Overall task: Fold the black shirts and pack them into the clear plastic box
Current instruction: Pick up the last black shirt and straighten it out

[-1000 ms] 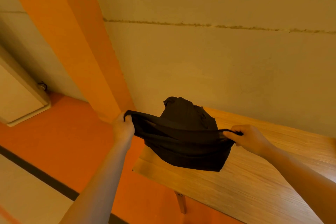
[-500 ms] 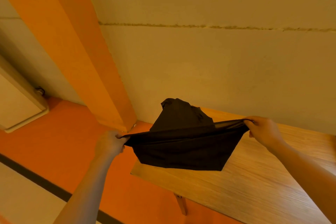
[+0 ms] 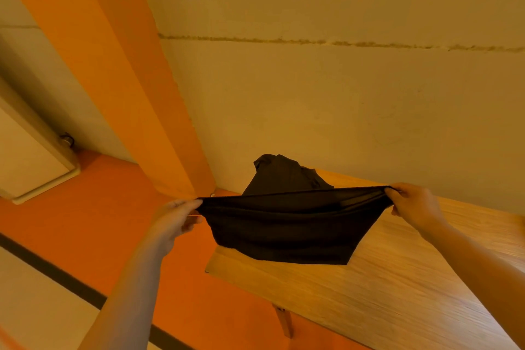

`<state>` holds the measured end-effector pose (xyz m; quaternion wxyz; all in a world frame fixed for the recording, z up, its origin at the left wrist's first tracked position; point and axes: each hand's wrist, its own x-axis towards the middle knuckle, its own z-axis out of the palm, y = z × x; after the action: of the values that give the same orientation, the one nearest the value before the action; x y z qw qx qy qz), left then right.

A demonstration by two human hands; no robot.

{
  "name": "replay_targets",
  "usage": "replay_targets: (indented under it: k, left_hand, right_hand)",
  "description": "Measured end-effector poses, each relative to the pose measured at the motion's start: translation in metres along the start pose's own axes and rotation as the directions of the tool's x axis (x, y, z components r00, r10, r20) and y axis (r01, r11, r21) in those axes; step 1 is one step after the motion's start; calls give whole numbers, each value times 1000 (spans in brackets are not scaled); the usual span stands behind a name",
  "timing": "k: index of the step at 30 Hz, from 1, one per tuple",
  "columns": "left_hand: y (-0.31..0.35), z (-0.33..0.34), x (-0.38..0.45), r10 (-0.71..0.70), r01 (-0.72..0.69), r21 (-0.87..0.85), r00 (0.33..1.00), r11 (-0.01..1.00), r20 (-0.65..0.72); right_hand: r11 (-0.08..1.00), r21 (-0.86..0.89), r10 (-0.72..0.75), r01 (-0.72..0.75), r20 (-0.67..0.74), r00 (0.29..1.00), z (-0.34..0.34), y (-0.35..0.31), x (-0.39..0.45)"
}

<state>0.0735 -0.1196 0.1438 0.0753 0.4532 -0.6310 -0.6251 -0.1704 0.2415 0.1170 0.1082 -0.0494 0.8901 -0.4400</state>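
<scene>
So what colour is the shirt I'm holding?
Plain black shirt, no visible pattern; head view.

Black shirt (image 3: 287, 230); orange floor (image 3: 119, 207)

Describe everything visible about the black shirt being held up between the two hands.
The black shirt is dark, thin-looking fabric, pulled taut along its top edge between the left hand and the right hand, each pinching one end. It hangs as a folded, roughly trapezoid panel, its lower edge at the wooden table near the corner. Behind it, a black garment pile sits on the table.
</scene>
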Motion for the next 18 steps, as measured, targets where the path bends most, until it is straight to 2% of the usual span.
replay_targets:
  k: [2, 5, 7, 11, 14, 18]
  left_hand:
    - [-2, 4, -1, 120, -94, 213, 986, 972, -112]
    - [-4, 12, -2, 275, -199, 398, 951, 895, -143]
    - [-3, 16, -1, 281, -210, 375, 949, 903, -144]
    - [0, 17, -2, 193, -163, 182, 968, 970, -162]
    - [1, 13, -1, 103, -93, 66, 982, 993, -159]
    - [1, 4, 0, 57, -51, 46, 990, 998, -128]
  right_hand:
    - [1000, 0, -19, 19, 16, 1000, 2, -1, -1]
    - [999, -3, -41, 41, 26, 999, 5, -2, -1]
    - [999, 8, -47, 47, 29, 998, 6, -2, -1]
    - [998, 63, -32, 30, 26, 999, 4, -1, -1]
    - [979, 195, 45, -50, 27, 999, 0, 0, 4]
    - [914, 377, 87, -152, 182, 979, -6, 1, 7]
